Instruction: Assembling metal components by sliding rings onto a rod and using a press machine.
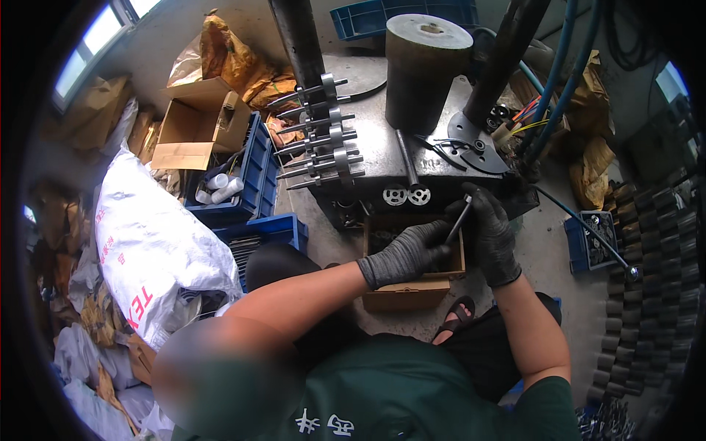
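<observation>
My left hand [406,256], in a grey knit glove, is closed with its fingertips at the lower end of a short metal rod [460,219]. My right hand [491,237], gloved in the same way, has its thumb and fingers around the rod's upper end. Just beyond the hands, two round metal discs with cut-out holes [418,195] sit at the front edge of the metal bench [360,110]. A longer bar [407,158] lies on the bench top behind them. Below my hands stands an open cardboard box [407,295], its contents partly hidden by my left hand.
Several shafts with round collars [340,140] line the bench's left side. A thick metal cylinder [426,66] stands between two posts. Blue crates [268,231] and a white sack [154,242] crowd the left. At right are a small blue bin [577,246] and stacked metal cylinders [632,294].
</observation>
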`<action>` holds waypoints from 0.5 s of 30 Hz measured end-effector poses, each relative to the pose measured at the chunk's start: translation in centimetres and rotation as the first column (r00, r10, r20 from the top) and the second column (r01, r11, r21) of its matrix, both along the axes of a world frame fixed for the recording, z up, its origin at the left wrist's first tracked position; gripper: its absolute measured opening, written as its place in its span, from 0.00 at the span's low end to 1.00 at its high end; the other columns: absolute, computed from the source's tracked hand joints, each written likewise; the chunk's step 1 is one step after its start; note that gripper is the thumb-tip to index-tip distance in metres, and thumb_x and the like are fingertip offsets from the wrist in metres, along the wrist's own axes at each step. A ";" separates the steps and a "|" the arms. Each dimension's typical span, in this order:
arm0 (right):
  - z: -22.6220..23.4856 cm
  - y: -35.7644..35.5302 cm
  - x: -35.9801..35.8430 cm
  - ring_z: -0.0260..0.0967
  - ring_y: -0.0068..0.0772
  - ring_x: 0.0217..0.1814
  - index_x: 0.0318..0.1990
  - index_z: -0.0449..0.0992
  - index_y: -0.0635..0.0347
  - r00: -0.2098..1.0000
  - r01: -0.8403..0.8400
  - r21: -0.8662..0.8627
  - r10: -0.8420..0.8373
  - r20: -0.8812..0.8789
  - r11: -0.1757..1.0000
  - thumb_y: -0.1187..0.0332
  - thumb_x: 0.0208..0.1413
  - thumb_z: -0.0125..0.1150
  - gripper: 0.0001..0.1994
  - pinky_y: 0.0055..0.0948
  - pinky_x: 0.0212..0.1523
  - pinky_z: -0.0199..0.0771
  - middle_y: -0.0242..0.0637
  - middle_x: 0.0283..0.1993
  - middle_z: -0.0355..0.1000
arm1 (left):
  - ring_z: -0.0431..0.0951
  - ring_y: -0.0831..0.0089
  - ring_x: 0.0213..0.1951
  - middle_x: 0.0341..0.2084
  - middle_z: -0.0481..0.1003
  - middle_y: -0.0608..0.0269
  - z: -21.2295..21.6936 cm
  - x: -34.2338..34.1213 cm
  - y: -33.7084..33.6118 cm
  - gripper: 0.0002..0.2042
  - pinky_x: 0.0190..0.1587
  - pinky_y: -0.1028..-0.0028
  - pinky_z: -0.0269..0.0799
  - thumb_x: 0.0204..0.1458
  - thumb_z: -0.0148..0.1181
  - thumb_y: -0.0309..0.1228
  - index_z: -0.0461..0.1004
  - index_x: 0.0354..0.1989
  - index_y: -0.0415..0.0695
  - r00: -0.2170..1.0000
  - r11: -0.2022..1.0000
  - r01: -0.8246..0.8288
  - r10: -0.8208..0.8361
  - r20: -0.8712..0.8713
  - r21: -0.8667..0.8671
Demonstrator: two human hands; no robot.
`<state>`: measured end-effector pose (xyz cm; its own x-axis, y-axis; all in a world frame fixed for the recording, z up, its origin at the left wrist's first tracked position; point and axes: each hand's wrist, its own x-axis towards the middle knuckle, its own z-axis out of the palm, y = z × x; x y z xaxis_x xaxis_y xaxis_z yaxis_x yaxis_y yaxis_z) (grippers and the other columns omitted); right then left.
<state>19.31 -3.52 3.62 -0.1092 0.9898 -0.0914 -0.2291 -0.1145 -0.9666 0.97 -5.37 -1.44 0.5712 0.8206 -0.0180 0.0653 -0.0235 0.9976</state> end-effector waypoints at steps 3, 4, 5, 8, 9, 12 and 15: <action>1.1 -0.8 -1.2 0.78 0.40 0.47 0.61 0.69 0.63 0.918 -0.130 -0.137 0.067 -0.391 0.982 0.59 0.64 0.57 0.22 0.34 0.47 0.80 0.44 0.42 0.79 | 0.77 0.71 0.51 0.47 0.77 0.57 -0.7 -0.2 0.1 0.19 0.57 0.68 0.74 0.63 0.60 0.29 0.68 0.60 0.37 1.000 1.000 -0.009 0.009 -0.015 -0.002; 0.4 -0.4 -1.2 0.78 0.41 0.48 0.61 0.68 0.61 0.934 -0.120 -0.130 0.068 -0.351 0.984 0.58 0.64 0.57 0.23 0.36 0.49 0.80 0.45 0.44 0.79 | 0.77 0.71 0.52 0.48 0.78 0.57 -1.0 -0.2 0.1 0.20 0.58 0.67 0.74 0.63 0.60 0.30 0.68 0.61 0.37 1.000 1.000 -0.007 0.007 -0.010 -0.017; -0.1 -0.2 -1.2 0.78 0.42 0.49 0.61 0.68 0.60 0.948 -0.112 -0.123 0.069 -0.311 0.986 0.58 0.64 0.56 0.23 0.38 0.51 0.79 0.46 0.45 0.79 | 0.77 0.71 0.52 0.48 0.78 0.57 -1.2 -0.3 0.2 0.20 0.58 0.67 0.74 0.63 0.60 0.30 0.68 0.61 0.37 1.000 1.000 -0.007 0.007 -0.011 -0.018; -0.3 -0.1 -1.1 0.77 0.43 0.51 0.60 0.68 0.61 0.922 -0.143 -0.098 0.096 -0.376 0.985 0.59 0.62 0.56 0.22 0.40 0.55 0.76 0.46 0.46 0.79 | 0.76 0.71 0.54 0.51 0.78 0.56 -1.4 -0.6 0.1 0.23 0.59 0.67 0.74 0.62 0.61 0.30 0.67 0.64 0.38 0.997 0.999 -0.035 0.038 -0.065 0.039; -0.6 -0.1 -1.1 0.77 0.43 0.51 0.60 0.68 0.61 0.921 -0.145 -0.099 0.098 -0.377 0.985 0.59 0.62 0.56 0.22 0.40 0.55 0.76 0.46 0.46 0.79 | 0.76 0.71 0.54 0.51 0.78 0.55 -1.4 -0.8 -0.1 0.23 0.59 0.67 0.73 0.62 0.62 0.30 0.68 0.64 0.38 0.997 0.997 -0.056 0.059 -0.041 0.061; -2.2 -0.6 -1.4 0.77 0.41 0.52 0.59 0.69 0.62 0.972 -0.136 -0.068 0.120 -0.200 0.988 0.59 0.65 0.55 0.21 0.37 0.57 0.76 0.46 0.47 0.79 | 0.78 0.69 0.50 0.47 0.79 0.54 1.0 -0.5 -0.2 0.21 0.57 0.67 0.75 0.59 0.64 0.28 0.70 0.60 0.38 0.991 0.989 -0.132 0.130 0.028 0.067; -2.9 -1.1 -2.4 0.77 0.28 0.48 0.53 0.74 0.60 0.983 -0.059 -0.032 0.053 -0.177 0.998 0.60 0.69 0.53 0.15 0.27 0.49 0.79 0.39 0.45 0.79 | 0.80 0.69 0.46 0.42 0.79 0.55 1.3 -0.5 -0.1 0.19 0.54 0.67 0.77 0.56 0.65 0.27 0.72 0.55 0.37 0.976 0.975 -0.210 0.206 0.066 0.068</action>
